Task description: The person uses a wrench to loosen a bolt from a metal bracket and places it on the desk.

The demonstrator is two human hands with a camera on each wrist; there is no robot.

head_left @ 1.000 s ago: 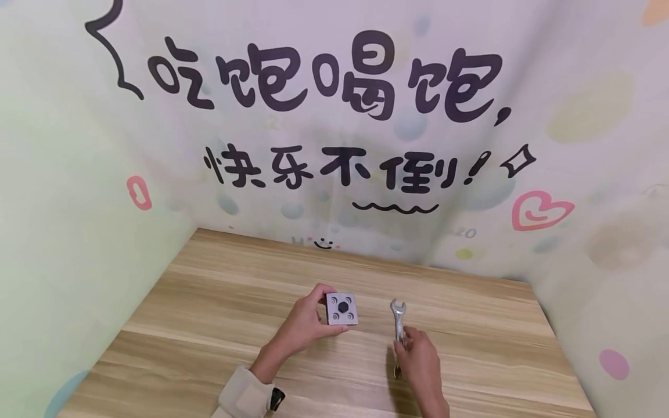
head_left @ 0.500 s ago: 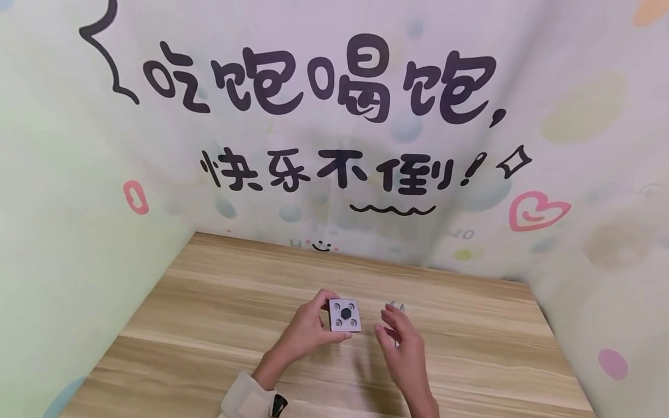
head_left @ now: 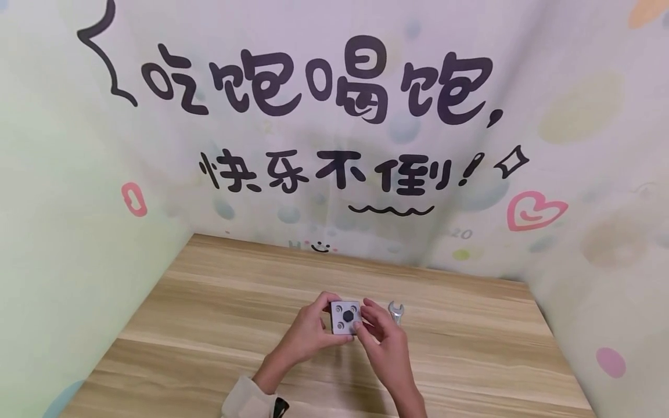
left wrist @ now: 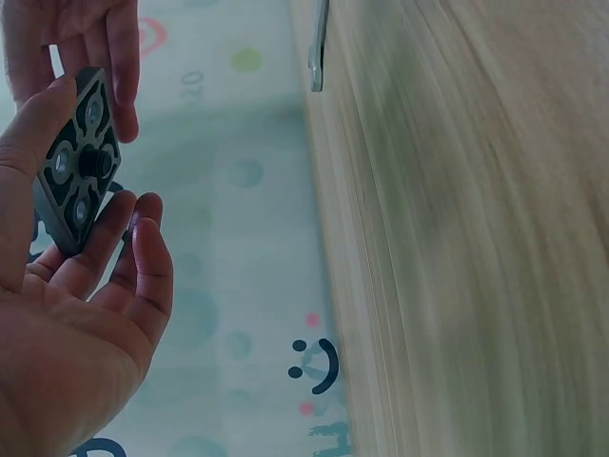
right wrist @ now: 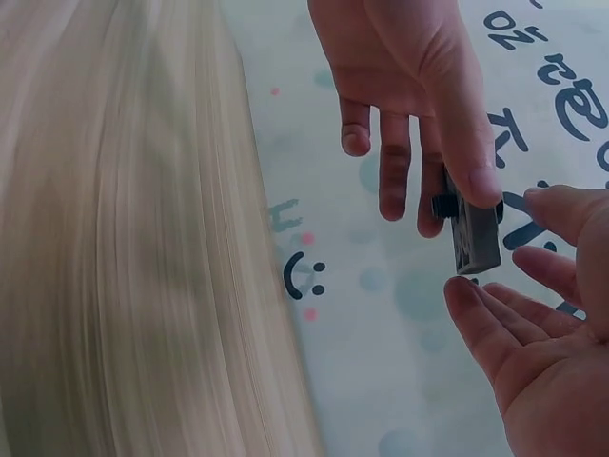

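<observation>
My left hand [head_left: 303,334] pinches a square metal plate [head_left: 337,317] by its edges, thumb along the near side and fingers at the far side. A black hex-headed bolt [head_left: 348,316] sits at the plate's centre, with round holes around it. The plate's ribbed back, with the bolt's black end [left wrist: 93,162] standing out, shows in the left wrist view. My right hand [head_left: 388,348] is at the plate's right edge, its thumb tip overlapping one corner; its fingers [right wrist: 485,333] look fairly straight and not closed on the plate. Whether they touch it is unclear.
An open-ended wrench [head_left: 396,310] lies on the wooden table [head_left: 219,302] behind my right hand, its lower part hidden. Printed fabric walls [head_left: 334,232] stand at the table's back and sides.
My right hand has let go of the wrench, leaving it on the table, and moved left to the plate. My left hand keeps its grip with almost no movement.
</observation>
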